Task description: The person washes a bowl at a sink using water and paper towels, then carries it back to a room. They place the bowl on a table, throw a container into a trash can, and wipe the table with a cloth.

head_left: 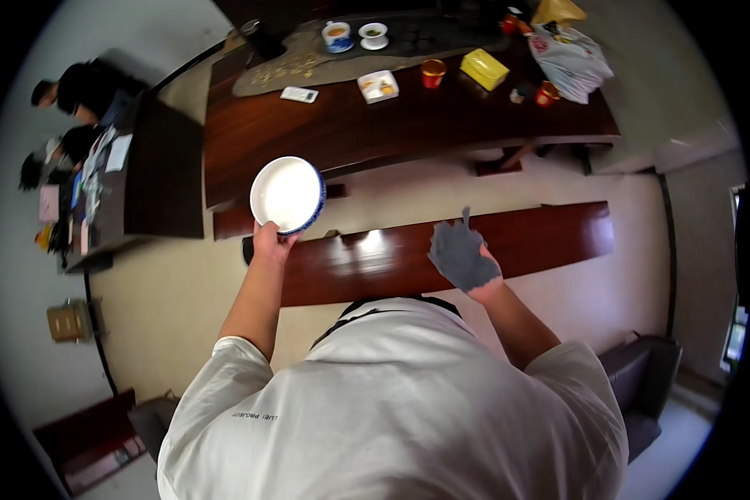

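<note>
My left hand (272, 242) grips the near rim of a round white bowl (287, 193) with a blue patterned outside, its white inside facing up. The bowl is held over the gap between the dark wooden table (325, 125) and the long reddish bench (375, 257). On the right, my right hand (487, 282) holds a dark grey cloth (460, 255) above the bench. The cloth covers most of the palm and fingers, and a thin end of it sticks up.
The table bears a blue-and-white cup (337, 37), a lidded white cup (373, 36), a white tray (378, 87), a yellow packet (484, 70), red cups (432, 73) and a plastic bag (569, 62). Two people are at a dark desk (162, 167) on the left.
</note>
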Demonstrator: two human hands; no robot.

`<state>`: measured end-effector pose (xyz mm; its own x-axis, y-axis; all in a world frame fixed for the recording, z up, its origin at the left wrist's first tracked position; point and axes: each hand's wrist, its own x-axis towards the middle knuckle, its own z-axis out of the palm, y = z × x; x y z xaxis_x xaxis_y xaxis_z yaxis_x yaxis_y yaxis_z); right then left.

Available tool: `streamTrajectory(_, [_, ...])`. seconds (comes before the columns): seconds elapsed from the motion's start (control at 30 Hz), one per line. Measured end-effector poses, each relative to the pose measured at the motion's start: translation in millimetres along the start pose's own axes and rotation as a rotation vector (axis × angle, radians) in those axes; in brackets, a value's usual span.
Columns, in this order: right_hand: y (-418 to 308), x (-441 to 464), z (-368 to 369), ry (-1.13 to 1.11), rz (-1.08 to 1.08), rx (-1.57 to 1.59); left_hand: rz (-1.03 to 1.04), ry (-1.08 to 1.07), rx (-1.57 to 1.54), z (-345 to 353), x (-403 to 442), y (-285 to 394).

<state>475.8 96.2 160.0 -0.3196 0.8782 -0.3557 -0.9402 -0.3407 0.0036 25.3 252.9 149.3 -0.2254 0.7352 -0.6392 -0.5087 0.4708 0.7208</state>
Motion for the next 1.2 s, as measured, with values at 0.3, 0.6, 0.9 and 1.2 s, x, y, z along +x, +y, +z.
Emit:
streamTrajectory(0.3, [41.7,-168.2,-108.0,0.265,-0.409,-0.334,-0.029,-0.105,-0.133,50.0,159.8,17.0])
streamTrajectory(0.6, [127.1,-250.8,-114.9,0.824,-0.756,0.104,-0.069,-0.03,-0.143,90.8,241.2,24.5])
streamTrajectory(0.9, [135.1,-246.3,-89.0,0.869,-0.875,0.098,-0.034,-0.061,-0.107,101.7,252.3,24.4])
streamTrajectory(1.2, [63.6,-199.8,-86.5,0.738,-0.726,0.126,0.125,0.052,0.266,98.3,247.3,19.0])
